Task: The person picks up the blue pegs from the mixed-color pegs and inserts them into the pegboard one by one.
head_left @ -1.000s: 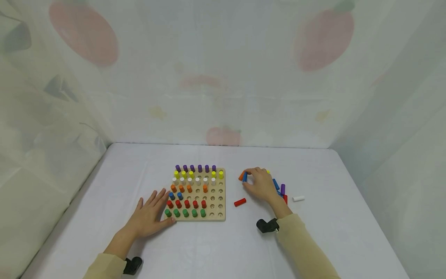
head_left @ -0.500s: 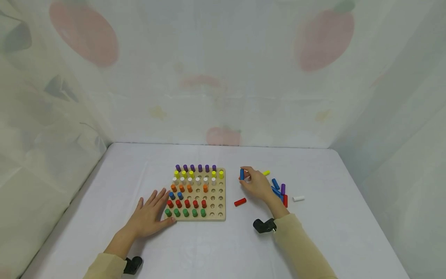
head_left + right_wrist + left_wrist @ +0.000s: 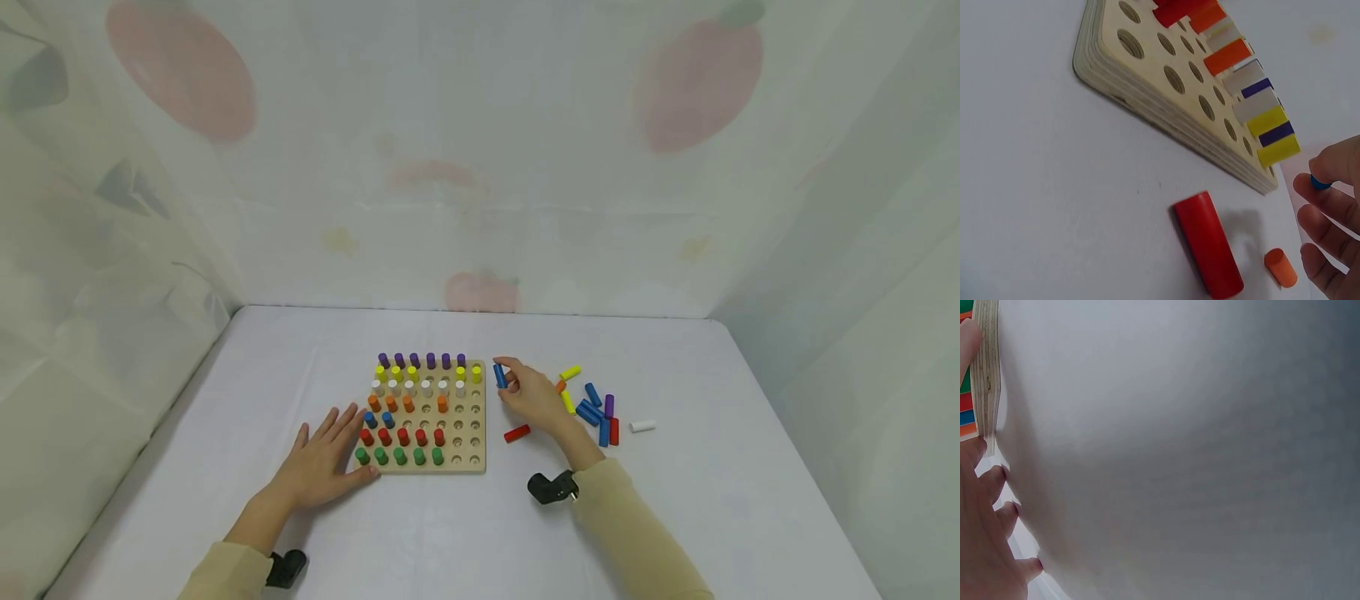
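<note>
Fingertips of the right hand (image 3: 528, 393) pinch a blue peg (image 3: 498, 376) just beside the pegboard (image 3: 480, 433) — light, rigid, smooth, best held mid-length — left hand (image 3: 322, 463) lies flat, touching the board's edge

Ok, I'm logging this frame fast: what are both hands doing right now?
Left hand: open, fingers flat on the table, touching the peg board.
Right hand: pinching a blue peg.

Looked like a makeshift recording booth: white-covered tabletop (image 3: 465, 533) enclosed on three sides by sheer fruit-print curtains (image 3: 465, 167), with a wooden pegboard (image 3: 450, 467) toy.
</note>
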The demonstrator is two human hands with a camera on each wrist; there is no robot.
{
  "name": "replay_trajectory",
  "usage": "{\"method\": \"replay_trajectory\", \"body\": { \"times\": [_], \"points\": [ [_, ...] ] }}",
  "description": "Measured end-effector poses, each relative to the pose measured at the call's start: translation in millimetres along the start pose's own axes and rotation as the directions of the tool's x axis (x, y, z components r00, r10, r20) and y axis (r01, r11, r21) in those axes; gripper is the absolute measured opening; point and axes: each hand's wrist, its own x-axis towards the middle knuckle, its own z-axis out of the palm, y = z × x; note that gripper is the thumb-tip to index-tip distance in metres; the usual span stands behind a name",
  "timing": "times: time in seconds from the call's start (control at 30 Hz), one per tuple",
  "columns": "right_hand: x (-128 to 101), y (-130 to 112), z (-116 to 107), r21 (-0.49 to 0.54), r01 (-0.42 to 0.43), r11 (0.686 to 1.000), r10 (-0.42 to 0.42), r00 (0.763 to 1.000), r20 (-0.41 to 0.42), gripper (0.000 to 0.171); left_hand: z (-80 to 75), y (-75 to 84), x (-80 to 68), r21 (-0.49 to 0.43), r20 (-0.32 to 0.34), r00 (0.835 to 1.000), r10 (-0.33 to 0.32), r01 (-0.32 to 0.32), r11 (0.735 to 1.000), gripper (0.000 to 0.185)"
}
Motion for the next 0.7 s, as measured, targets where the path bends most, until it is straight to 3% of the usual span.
{"method": "replay_trajectory", "body": {
  "times": [0.27, 0.7],
  "points": [
    [0, -12, 3, 0.000, 0.061, 0.998, -0.060, 0.998, 0.027, 0.051, -1.1, 1.1, -0.2, 0.000, 0.003, 1.000, -0.001, 0.001, 1.000, 0.096],
    [2, -21, 10, 0.037, 0.065, 0.997, -0.065, 0.998, -0.008, 0.043, -1.7, 1.6, -0.8, -0.010, 0.005, 1.000, -0.001, 0.001, 1.000, 0.095]
  ]
}}
